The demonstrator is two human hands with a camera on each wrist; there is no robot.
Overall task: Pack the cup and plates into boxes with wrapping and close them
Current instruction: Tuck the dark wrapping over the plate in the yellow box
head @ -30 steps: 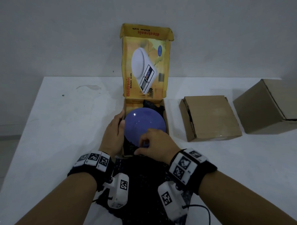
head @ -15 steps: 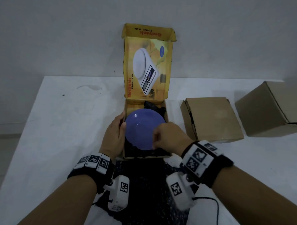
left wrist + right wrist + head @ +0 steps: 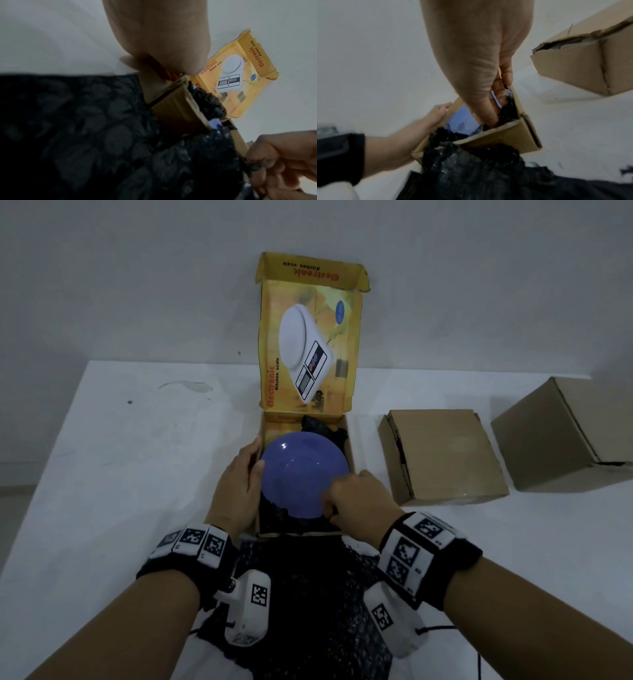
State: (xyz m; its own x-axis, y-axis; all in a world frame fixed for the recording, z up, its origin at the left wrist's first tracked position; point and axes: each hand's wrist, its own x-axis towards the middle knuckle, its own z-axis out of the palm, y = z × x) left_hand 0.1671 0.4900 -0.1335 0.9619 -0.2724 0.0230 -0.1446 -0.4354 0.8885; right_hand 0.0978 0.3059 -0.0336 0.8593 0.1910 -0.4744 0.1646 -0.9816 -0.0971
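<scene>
A purple plate [image 3: 301, 470] lies in the open yellow kitchen-scale box [image 3: 351, 446] on black bubble wrap [image 3: 301, 594]. The wrap hangs over the box's near wall onto the table. The box lid stands upright at the back. My left hand [image 3: 257, 453] holds the box's left wall, fingers outside and thumb over the edge against the plate rim. My right hand [image 3: 330, 508] reaches into the near right corner beside the plate. In the left wrist view its curled fingers [image 3: 267, 166] pinch the wrap. The cup is not in view.
Two shut brown cardboard boxes stand to the right on the white table [image 3: 120, 457], a flat one [image 3: 442, 453] close to the yellow box and a taller one [image 3: 565, 436] further right. A grey wall runs behind the table.
My right hand has moved from the plate's near middle edge to the box's near right corner. The left hand has stayed on the box's left wall.
</scene>
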